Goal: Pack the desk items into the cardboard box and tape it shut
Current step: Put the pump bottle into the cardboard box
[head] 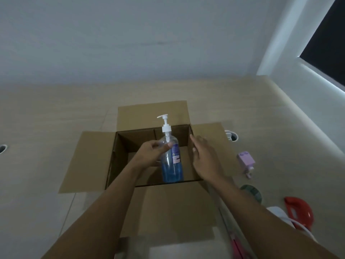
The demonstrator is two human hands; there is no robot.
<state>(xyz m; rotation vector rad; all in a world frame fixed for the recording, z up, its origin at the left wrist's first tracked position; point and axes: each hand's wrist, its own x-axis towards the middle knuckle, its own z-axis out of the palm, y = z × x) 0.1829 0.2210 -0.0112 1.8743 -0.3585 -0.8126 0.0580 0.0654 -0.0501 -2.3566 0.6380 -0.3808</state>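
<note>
An open cardboard box (97, 161) sits on the light wooden desk with all its flaps folded outward. My left hand (152, 153) grips a clear pump bottle (171, 165) of blue liquid by its shoulder, upright over the box's inside; I cannot tell whether its base touches the bottom. My right hand (204, 157) hovers just right of the bottle with fingers straight, over the box's right wall, holding nothing.
Right of the box lie a lilac plug adapter (246, 162), a dark green round object (251, 192), a red tape dispenser (298, 212) and a white object (278, 214). A pink item (236, 247) shows under my right forearm. Cable holes (233, 136) pierce the desk. A wall stands behind.
</note>
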